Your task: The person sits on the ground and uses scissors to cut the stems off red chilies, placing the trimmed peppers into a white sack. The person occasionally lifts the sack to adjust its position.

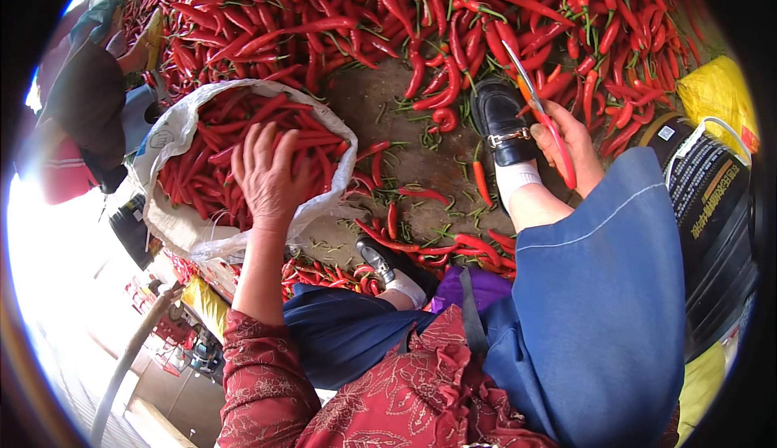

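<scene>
My left hand (pixel 269 177) lies on the heap of red chili peppers (pixel 218 136) inside a white woven sack (pixel 346 136). Its fingers are spread and slightly bent, and I see nothing gripped in them. My right hand (pixel 576 144), beside my right knee, is closed around a long thin metal tool (pixel 520 72) with a red handle part. Its tip points away from me, over the edge of a large pile of loose red chili peppers (pixel 388 11). Part of the grip is hidden by my fingers.
Green stems and stray peppers litter the brown ground (pixel 376 96) between my black shoes (pixel 499 116). On the right stand a black container (pixel 708 221) with a pale handle and a yellow bag (pixel 720 96). Another person (pixel 89 100) is at the far left, beyond the sack.
</scene>
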A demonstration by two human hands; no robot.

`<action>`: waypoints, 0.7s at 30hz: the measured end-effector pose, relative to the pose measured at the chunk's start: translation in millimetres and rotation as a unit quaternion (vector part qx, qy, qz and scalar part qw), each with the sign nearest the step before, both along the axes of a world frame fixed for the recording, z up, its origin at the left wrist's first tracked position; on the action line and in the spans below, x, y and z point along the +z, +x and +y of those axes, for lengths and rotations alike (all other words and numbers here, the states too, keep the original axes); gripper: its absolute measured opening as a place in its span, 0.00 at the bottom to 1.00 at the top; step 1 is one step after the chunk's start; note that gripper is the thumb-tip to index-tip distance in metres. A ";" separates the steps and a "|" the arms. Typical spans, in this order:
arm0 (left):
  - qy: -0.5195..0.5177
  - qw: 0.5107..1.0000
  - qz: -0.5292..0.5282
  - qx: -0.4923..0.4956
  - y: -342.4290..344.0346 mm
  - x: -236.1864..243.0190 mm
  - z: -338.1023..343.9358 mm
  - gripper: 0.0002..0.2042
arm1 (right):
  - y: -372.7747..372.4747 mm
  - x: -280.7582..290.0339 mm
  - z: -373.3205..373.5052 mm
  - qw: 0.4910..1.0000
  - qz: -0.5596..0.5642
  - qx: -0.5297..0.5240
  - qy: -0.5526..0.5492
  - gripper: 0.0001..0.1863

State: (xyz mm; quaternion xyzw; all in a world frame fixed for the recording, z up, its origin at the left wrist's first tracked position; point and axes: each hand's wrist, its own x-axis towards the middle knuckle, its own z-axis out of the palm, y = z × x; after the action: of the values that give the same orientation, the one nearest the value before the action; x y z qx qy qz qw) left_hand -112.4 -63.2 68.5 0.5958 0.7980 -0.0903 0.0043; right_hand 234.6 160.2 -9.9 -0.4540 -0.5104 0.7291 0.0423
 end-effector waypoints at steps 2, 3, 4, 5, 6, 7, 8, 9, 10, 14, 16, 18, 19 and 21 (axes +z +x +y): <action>0.025 0.993 -0.110 -0.031 22.7 -2.8 29.4 0.12 | -2.8 -1.4 -2.8 0.999 0.020 -0.017 -0.018 0.23; 0.028 0.988 -0.149 -0.016 28.9 -20.3 34.7 0.10 | -3.7 0.6 -1.8 0.999 0.017 -0.009 -0.026 0.23; 0.030 0.982 -0.188 -0.002 33.9 -41.8 38.2 0.09 | -6.5 2.9 -3.1 0.999 0.022 -0.014 -0.030 0.23; 0.048 0.975 -0.215 0.015 42.4 -57.3 47.5 0.09 | -8.0 1.9 -4.1 0.999 0.034 -0.009 -0.013 0.23; 0.066 0.967 -0.243 0.031 51.0 -72.1 58.5 0.09 | -9.0 1.2 -5.2 0.999 0.039 -0.006 -0.004 0.23; 0.056 0.969 -0.238 0.036 57.2 -89.0 70.4 0.10 | -8.7 0.8 -6.2 0.999 0.042 -0.005 0.008 0.23; 0.046 0.971 -0.232 0.040 63.4 -101.4 84.3 0.10 | -8.1 1.7 -6.2 0.999 0.039 -0.006 0.012 0.23; 0.059 0.965 -0.244 0.072 69.6 -110.9 96.6 0.11 | -7.3 2.5 -5.8 0.999 0.032 -0.001 0.017 0.24; 0.069 0.959 -0.253 0.103 75.4 -115.3 109.5 0.11 | -6.5 3.5 -5.2 0.999 0.027 0.002 0.022 0.24; 0.032 0.930 -0.293 0.220 86.9 -131.8 125.5 0.12 | -4.5 5.7 -3.5 1.000 -0.010 0.010 0.019 0.25; -0.003 0.937 -0.314 0.154 94.7 -132.1 120.0 0.11 | -3.8 6.5 -2.4 1.000 -0.018 0.006 0.009 0.25; -0.095 0.946 -0.306 0.045 102.3 -125.3 112.4 0.09 | -1.7 7.2 -0.6 1.000 -0.024 0.003 0.003 0.25; -0.203 0.921 -0.331 0.018 100.8 -120.8 109.1 0.08 | -1.2 7.0 -0.5 1.000 -0.027 0.006 0.002 0.25; -0.191 0.930 -0.313 0.015 103.8 -114.1 108.5 0.08 | 0.0 6.5 1.7 1.000 -0.026 0.010 0.007 0.25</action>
State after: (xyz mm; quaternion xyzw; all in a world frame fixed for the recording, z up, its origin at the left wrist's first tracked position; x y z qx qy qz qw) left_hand -8.6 45.3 -45.6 0.5701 0.7325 -0.0496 0.3686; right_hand 234.6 161.9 -3.4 -0.4676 -0.5207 0.7139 0.0246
